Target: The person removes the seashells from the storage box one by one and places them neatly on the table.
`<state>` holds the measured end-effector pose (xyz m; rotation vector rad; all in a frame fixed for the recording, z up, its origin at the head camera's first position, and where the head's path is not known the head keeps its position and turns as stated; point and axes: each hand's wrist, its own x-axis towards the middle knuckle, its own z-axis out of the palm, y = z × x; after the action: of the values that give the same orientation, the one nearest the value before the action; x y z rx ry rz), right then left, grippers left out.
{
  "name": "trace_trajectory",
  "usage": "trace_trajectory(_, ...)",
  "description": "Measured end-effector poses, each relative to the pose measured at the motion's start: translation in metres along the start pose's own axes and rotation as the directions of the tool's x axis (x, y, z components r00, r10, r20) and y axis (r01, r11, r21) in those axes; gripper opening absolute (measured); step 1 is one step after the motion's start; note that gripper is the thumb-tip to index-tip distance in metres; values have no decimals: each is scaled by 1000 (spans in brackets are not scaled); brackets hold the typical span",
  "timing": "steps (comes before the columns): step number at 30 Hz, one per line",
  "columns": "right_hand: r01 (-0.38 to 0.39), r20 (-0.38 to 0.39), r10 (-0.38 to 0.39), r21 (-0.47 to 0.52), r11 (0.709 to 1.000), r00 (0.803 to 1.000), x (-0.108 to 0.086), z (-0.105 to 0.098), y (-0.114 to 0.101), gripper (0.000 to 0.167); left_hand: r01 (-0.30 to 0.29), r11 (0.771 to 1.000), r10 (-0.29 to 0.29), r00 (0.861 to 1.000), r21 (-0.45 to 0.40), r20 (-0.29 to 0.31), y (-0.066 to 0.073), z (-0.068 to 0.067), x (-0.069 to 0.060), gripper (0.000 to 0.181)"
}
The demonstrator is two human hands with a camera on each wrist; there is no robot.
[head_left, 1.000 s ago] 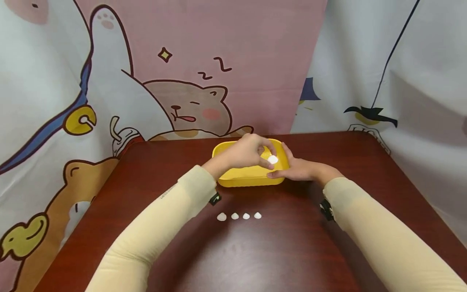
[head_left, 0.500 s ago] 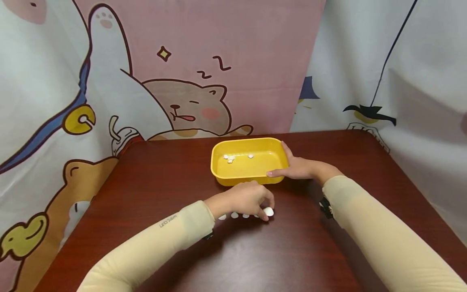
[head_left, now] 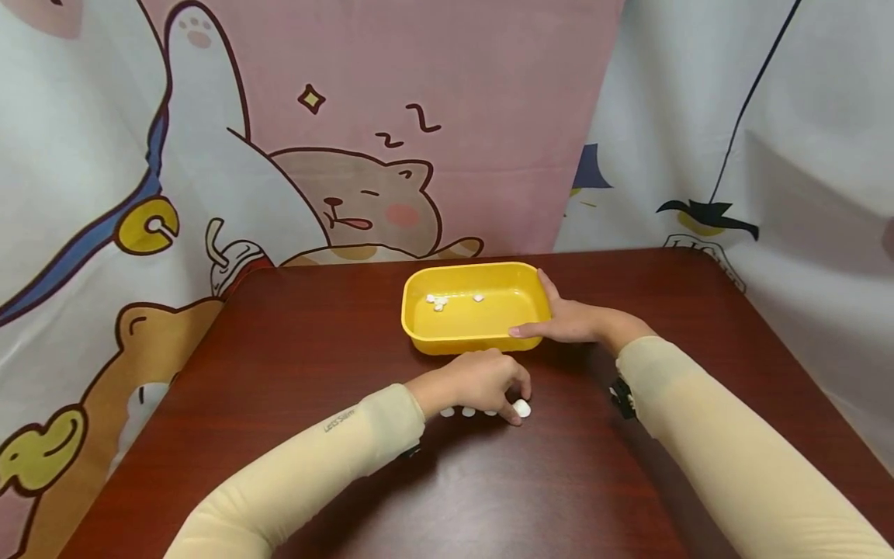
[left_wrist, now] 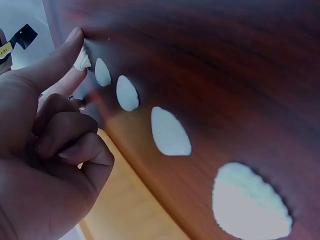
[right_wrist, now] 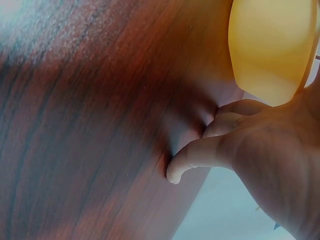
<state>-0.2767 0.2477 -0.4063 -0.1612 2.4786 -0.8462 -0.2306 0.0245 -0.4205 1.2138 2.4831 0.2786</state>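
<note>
In the head view, my left hand [head_left: 485,380] pinches a white shell [head_left: 521,407] low over the table, at the right end of a row of shells [head_left: 469,411]. The left wrist view shows that shell [left_wrist: 82,61] between thumb and finger, several other white shells [left_wrist: 170,132] in line beside it. The yellow bin [head_left: 457,344] stands behind the row, with several white pieces [head_left: 438,303] inside. My right hand [head_left: 576,320] rests spread against the bin's right end, thumb across its front rim; in the right wrist view its fingers [right_wrist: 192,155] touch the table.
The reddish-brown table [head_left: 314,341] extends around the bin. A patterned cloth [head_left: 489,132] with cartoon animals hangs behind the table and along both sides.
My left hand has come down from over the bin to the table, carrying the shell to the right end of the row, then shifted slightly right. My right hand stays at the bin.
</note>
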Motion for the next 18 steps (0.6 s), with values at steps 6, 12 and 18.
trace_trajectory(6, -1, -1, 1, 0, 1000, 1000, 3, 1, -2, 144, -10, 1000, 10, 1000, -24, 5, -2, 0, -3, 19)
trace_trajectory(12, 1, 4, -1, 2, 1000, 1000, 4, 2, -2, 146, -16, 1000, 16, 1000, 2, 4, -1, 1, -1, 14)
trace_trajectory(18, -2, 0, 2, 17, 1000, 1000, 5, 3, -1, 146, -9, 999, 8, 1000, 33, 8, 0, 0, -1, 22)
